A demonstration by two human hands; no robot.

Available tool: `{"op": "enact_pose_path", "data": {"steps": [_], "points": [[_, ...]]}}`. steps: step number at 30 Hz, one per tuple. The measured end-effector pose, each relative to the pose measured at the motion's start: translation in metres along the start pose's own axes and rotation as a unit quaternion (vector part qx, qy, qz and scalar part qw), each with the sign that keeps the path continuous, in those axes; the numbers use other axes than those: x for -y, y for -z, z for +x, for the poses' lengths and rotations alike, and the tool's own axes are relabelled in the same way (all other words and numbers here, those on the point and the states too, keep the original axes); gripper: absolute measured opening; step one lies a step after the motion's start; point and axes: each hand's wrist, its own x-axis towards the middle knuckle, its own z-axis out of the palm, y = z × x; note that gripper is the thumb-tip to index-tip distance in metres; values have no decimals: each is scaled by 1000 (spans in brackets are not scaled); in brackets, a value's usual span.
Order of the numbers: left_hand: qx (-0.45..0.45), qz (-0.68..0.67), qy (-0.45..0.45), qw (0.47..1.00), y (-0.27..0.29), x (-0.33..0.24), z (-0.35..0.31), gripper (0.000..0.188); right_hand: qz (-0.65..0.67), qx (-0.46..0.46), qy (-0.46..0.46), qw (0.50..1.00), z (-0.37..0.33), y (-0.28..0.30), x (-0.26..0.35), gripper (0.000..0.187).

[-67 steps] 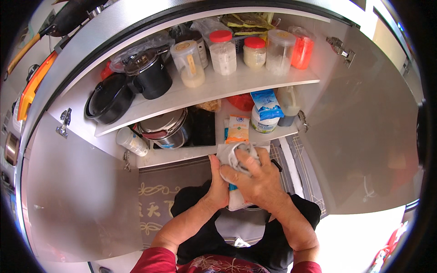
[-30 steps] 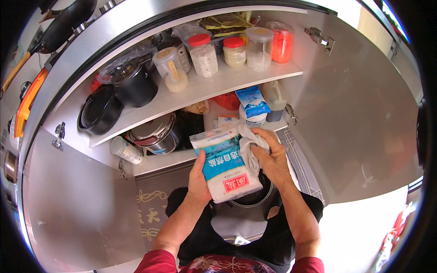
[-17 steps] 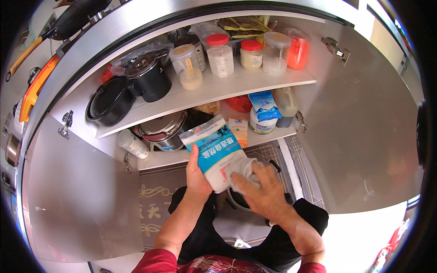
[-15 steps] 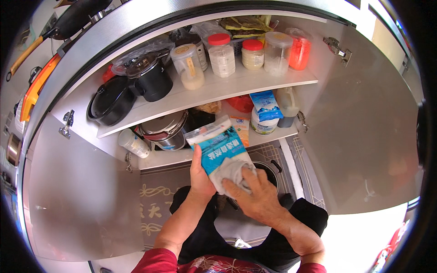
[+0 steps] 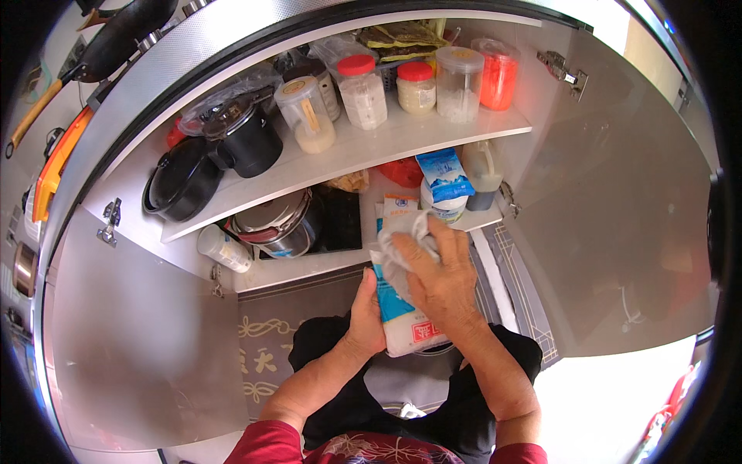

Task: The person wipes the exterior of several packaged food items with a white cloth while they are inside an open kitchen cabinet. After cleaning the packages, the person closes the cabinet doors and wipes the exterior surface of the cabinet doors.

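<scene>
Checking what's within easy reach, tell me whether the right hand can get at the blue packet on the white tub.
Probably yes: nothing seems to block the blue packet on the white tub, though the right hand holds a grey cloth.

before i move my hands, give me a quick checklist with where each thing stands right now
1. Left hand gripping the white-and-blue packet: ok.
2. Right hand holding the gray cloth: ok, it is bunched over the packet's upper part.
3. Packet's front fully visible: not ok, cloth and right hand cover part.
4. Packet's top seal intact: cannot tell, mostly hidden.
5. Left cabinet door and right cabinet door open: ok.
</scene>
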Motion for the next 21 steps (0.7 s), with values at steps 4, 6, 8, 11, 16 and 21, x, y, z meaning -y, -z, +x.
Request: {"op": "enact_pose_path", "data": {"steps": [4,6,8,11,16,21], "points": [[-5,-13,-66,998,-17,-11,5,57,53,13,-96,994,-13,5,-15,50],[7,-11,-95,995,-17,-15,7,55,111,8,-143,983,-22,5,-21,47],[-15,-10,-119,993,-17,-20,7,56,176,21,-213,961,-31,5,-26,40],[-54,-30,-147,987,-11,-30,6,56,260,103,-233,931,-49,4,-38,36],[-38,-55,-146,987,-2,-36,6,51,266,110,-248,925,-53,23,-40,33],[-90,-52,-192,976,-5,-29,20,46,137,-17,-177,975,-41,26,-21,40]]}}
